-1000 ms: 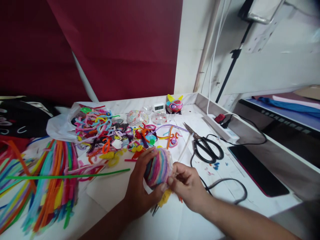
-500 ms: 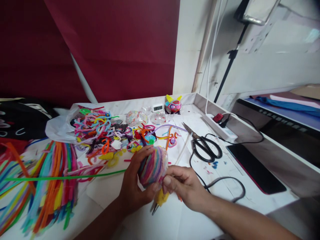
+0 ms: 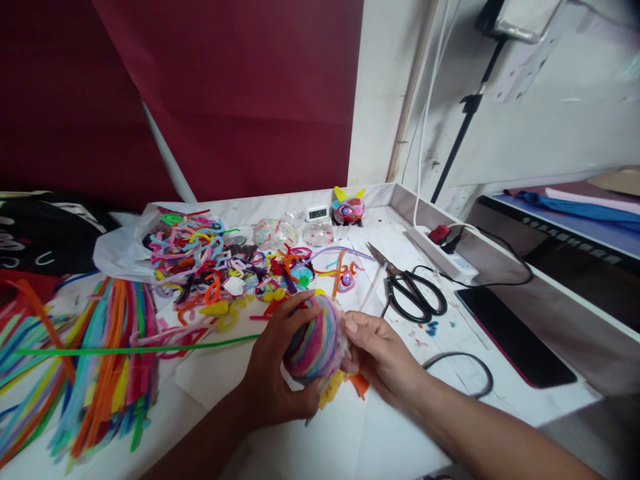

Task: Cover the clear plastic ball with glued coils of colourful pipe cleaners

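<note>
My left hand (image 3: 270, 367) is curled around a ball covered in curved rows of coloured pipe cleaner (image 3: 316, 343), pink, purple, blue and cream. At the ball's right edge, the thumb and fingers of my right hand (image 3: 383, 357) are pinched together against its rim; whether a loose strand is between them cannot be seen. Just under the ball show a yellow fuzzy piece (image 3: 332, 389) and an orange piece (image 3: 359, 385), partly hidden by the hands. Beyond the ball lies a heap of bent pipe-cleaner scraps (image 3: 200, 253) spilling from a plastic bag (image 3: 117, 257).
Black-handled scissors (image 3: 413, 293) lie right of the hands, near a phone (image 3: 517, 337) and a power strip (image 3: 445, 253). Bundled pipe cleaners (image 3: 107, 373) are at left, crossed by a green one (image 3: 200, 345). A finished horned figure (image 3: 349, 208) and small timer (image 3: 317, 213) stand behind.
The ball and both hands have shifted slightly to the right. The ball is turned a little, and my right hand's fingers have moved up along its edge. An orange piece shows more below.
</note>
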`<control>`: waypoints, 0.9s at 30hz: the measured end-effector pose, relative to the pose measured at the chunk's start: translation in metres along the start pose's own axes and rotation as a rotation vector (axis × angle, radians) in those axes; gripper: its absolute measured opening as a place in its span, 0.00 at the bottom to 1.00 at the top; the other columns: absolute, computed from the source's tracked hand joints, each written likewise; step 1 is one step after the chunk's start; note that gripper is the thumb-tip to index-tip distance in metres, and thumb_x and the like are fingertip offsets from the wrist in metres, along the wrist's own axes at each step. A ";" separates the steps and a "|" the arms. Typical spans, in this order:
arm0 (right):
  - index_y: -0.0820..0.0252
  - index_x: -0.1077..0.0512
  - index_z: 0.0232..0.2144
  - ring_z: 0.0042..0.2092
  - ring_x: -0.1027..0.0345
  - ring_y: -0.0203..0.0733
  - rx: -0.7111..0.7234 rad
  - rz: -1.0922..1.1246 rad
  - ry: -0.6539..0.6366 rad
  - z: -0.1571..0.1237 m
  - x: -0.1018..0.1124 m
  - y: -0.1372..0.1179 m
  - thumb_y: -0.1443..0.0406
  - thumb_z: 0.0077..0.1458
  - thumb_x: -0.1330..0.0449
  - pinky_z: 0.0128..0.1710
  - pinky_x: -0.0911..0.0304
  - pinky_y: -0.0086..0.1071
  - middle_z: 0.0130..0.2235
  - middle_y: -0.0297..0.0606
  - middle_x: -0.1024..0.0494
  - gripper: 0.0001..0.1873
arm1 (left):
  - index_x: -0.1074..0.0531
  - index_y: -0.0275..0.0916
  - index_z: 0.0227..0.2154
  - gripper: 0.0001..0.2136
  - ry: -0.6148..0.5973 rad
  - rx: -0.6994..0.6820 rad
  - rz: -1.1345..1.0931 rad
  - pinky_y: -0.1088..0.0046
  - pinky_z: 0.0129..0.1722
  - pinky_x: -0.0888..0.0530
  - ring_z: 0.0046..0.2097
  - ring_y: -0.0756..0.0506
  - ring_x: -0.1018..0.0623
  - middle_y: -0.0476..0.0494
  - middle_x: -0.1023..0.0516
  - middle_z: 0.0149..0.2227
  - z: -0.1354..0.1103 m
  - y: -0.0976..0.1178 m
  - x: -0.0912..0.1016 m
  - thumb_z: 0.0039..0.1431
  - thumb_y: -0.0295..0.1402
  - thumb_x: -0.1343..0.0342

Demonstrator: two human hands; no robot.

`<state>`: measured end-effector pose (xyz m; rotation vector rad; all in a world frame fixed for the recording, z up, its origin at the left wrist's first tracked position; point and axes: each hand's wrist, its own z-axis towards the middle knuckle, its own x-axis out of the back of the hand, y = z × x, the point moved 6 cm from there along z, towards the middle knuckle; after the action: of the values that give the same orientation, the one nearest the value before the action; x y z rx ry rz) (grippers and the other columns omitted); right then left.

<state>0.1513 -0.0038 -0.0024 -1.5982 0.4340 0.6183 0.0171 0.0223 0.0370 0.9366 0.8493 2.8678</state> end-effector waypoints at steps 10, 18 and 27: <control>0.62 0.32 0.22 0.21 0.47 0.28 -0.032 0.006 0.058 -0.004 0.002 0.001 0.55 0.48 0.31 0.23 0.55 0.25 0.17 0.28 0.33 0.19 | 0.39 0.41 0.59 0.37 0.021 -0.023 0.000 0.52 0.56 0.31 0.60 0.31 0.32 0.30 0.36 0.61 -0.001 0.003 -0.001 0.40 0.28 0.39; 0.61 0.31 0.23 0.21 0.48 0.29 -0.010 0.017 0.056 -0.003 0.004 -0.002 0.55 0.49 0.31 0.24 0.54 0.26 0.18 0.27 0.35 0.17 | 0.46 0.46 0.64 0.41 -0.060 0.006 -0.050 0.48 0.60 0.37 0.66 0.30 0.39 0.31 0.42 0.66 -0.001 -0.004 -0.001 0.47 0.35 0.35; 0.60 0.31 0.25 0.22 0.47 0.29 0.085 0.007 -0.005 0.002 0.007 -0.018 0.56 0.50 0.32 0.26 0.50 0.26 0.19 0.27 0.34 0.16 | 0.31 0.40 0.55 0.21 0.277 0.715 -0.741 0.61 0.50 0.28 0.52 0.39 0.24 0.36 0.24 0.53 -0.006 -0.059 -0.002 0.63 0.45 0.49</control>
<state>0.1671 0.0007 0.0075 -1.5145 0.4565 0.6010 0.0065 0.0691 0.0022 0.1182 1.8313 2.0643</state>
